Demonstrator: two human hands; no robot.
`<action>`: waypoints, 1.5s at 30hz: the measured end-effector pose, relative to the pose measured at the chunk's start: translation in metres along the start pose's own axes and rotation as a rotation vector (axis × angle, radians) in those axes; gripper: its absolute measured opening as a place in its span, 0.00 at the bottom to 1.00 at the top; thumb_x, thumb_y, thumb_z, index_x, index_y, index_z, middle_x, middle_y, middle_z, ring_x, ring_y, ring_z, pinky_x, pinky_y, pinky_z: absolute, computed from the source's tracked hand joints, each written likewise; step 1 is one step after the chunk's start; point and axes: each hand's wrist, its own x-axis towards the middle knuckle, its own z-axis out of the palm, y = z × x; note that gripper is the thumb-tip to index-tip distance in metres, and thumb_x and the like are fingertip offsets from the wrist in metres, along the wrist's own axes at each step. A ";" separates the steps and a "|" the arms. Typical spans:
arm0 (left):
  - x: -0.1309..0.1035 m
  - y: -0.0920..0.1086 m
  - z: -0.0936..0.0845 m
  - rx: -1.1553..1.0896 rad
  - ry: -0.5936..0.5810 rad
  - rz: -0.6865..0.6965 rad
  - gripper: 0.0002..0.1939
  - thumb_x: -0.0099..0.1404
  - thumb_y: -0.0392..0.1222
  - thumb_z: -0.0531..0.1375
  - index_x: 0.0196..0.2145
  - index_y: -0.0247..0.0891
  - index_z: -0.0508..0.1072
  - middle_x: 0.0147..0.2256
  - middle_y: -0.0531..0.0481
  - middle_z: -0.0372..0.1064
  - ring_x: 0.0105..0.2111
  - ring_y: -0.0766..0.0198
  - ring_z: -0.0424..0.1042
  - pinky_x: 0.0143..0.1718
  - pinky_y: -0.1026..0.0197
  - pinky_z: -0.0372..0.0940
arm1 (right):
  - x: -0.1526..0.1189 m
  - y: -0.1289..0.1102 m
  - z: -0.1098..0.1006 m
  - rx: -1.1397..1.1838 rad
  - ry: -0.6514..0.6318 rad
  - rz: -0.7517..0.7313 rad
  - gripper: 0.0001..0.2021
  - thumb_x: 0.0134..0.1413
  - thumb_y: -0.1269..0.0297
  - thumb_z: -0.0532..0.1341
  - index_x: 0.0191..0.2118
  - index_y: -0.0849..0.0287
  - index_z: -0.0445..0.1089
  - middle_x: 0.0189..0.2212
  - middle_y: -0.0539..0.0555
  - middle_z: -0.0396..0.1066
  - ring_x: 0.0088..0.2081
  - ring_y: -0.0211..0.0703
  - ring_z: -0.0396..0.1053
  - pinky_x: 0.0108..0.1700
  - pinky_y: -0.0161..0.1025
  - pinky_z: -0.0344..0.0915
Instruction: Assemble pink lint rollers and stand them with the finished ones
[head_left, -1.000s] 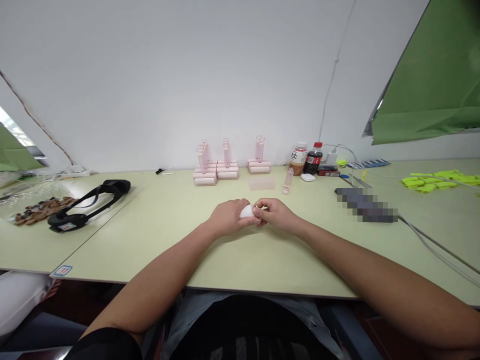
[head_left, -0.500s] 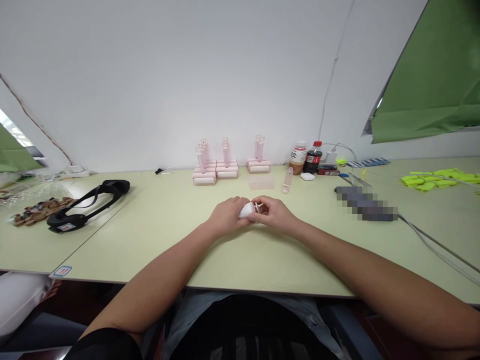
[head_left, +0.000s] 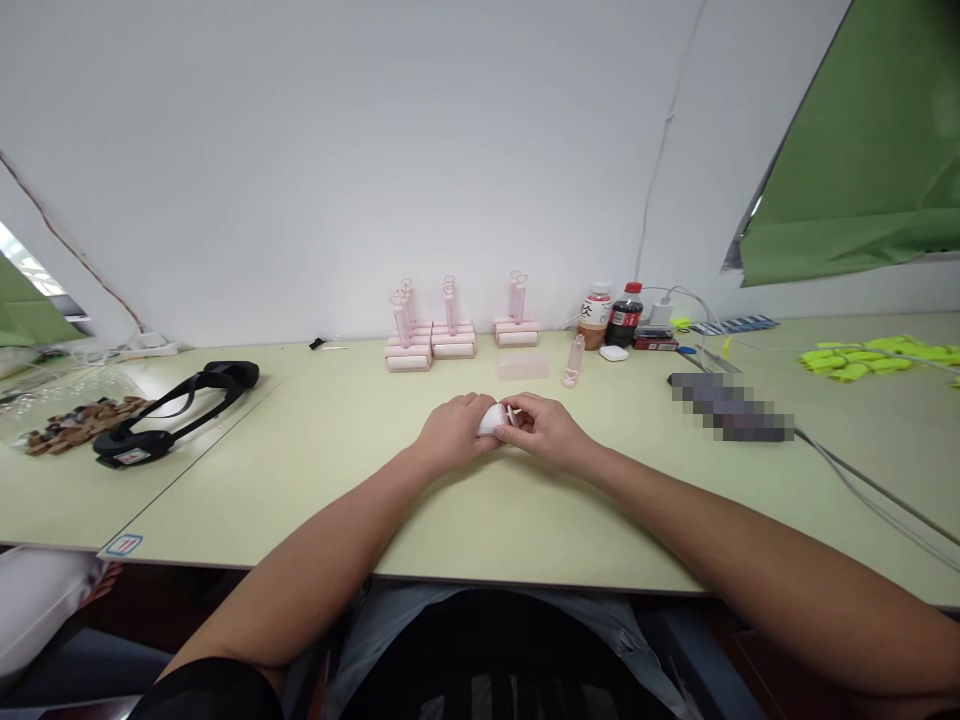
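Note:
My left hand (head_left: pixel 456 432) is wrapped round a white roll (head_left: pixel 491 420) above the table's middle. At the roll's right end, my right hand (head_left: pixel 546 430) pinches a small pale pink piece (head_left: pixel 511 415) between thumb and fingers. Beyond the hands lies a clear pinkish cover (head_left: pixel 523 365). To its right is a loose pink handle (head_left: pixel 574 362). Several pink lint rollers with upright handles stand near the wall, among them one on the left (head_left: pixel 409 355), one in the middle (head_left: pixel 454 342) and one on the right (head_left: pixel 517 332).
Two drink bottles, one brown (head_left: pixel 595 318) and one dark (head_left: pixel 625 316), stand at the back right by a white box (head_left: pixel 613 353). A black headset (head_left: pixel 180 410) lies left, a blurred dark object (head_left: pixel 727 408) right. Yellow-green items (head_left: pixel 862 358) are farther right.
The small pink piece and my right fingers sit slightly closer to the roll's end. Both hands keep their hold, and the camera view has shifted very slightly.

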 end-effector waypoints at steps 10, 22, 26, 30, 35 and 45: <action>0.000 0.000 -0.001 -0.005 0.003 -0.025 0.20 0.61 0.54 0.59 0.47 0.42 0.68 0.42 0.49 0.71 0.41 0.55 0.71 0.36 0.57 0.62 | 0.004 0.006 -0.005 0.060 0.034 -0.015 0.18 0.54 0.57 0.61 0.49 0.57 0.71 0.42 0.57 0.72 0.37 0.45 0.72 0.38 0.42 0.69; 0.000 -0.001 -0.005 -0.046 -0.001 -0.053 0.19 0.61 0.55 0.58 0.45 0.43 0.68 0.42 0.49 0.71 0.43 0.54 0.70 0.38 0.56 0.62 | 0.032 0.097 -0.063 -0.356 0.276 0.496 0.31 0.54 0.48 0.60 0.62 0.53 0.62 0.68 0.62 0.41 0.68 0.68 0.37 0.64 0.60 0.44; 0.001 0.000 -0.005 -0.056 0.005 -0.052 0.18 0.61 0.54 0.59 0.44 0.43 0.68 0.41 0.49 0.71 0.42 0.54 0.70 0.38 0.56 0.62 | 0.033 0.112 -0.057 -0.348 0.169 0.491 0.34 0.55 0.47 0.58 0.65 0.57 0.57 0.67 0.65 0.45 0.68 0.64 0.40 0.65 0.56 0.44; 0.000 0.001 -0.007 -0.125 0.021 -0.070 0.18 0.59 0.54 0.60 0.43 0.43 0.69 0.42 0.49 0.72 0.42 0.55 0.71 0.37 0.57 0.62 | 0.034 0.120 -0.055 -0.316 0.223 0.460 0.35 0.54 0.49 0.58 0.64 0.62 0.58 0.64 0.67 0.51 0.66 0.61 0.48 0.65 0.54 0.48; 0.002 -0.006 -0.004 -0.541 0.116 -0.276 0.21 0.57 0.59 0.61 0.40 0.41 0.69 0.36 0.51 0.72 0.34 0.60 0.70 0.30 0.62 0.61 | 0.034 0.098 -0.061 -0.294 0.546 0.183 0.17 0.52 0.56 0.58 0.45 0.60 0.71 0.52 0.64 0.64 0.57 0.57 0.61 0.58 0.52 0.58; 0.014 -0.028 -0.004 -1.386 0.191 -0.552 0.24 0.49 0.60 0.66 0.32 0.38 0.65 0.26 0.52 0.69 0.23 0.66 0.66 0.24 0.65 0.60 | -0.001 0.004 -0.023 -0.063 -0.071 -0.191 0.04 0.52 0.65 0.59 0.36 0.56 0.67 0.23 0.47 0.68 0.22 0.36 0.60 0.27 0.34 0.57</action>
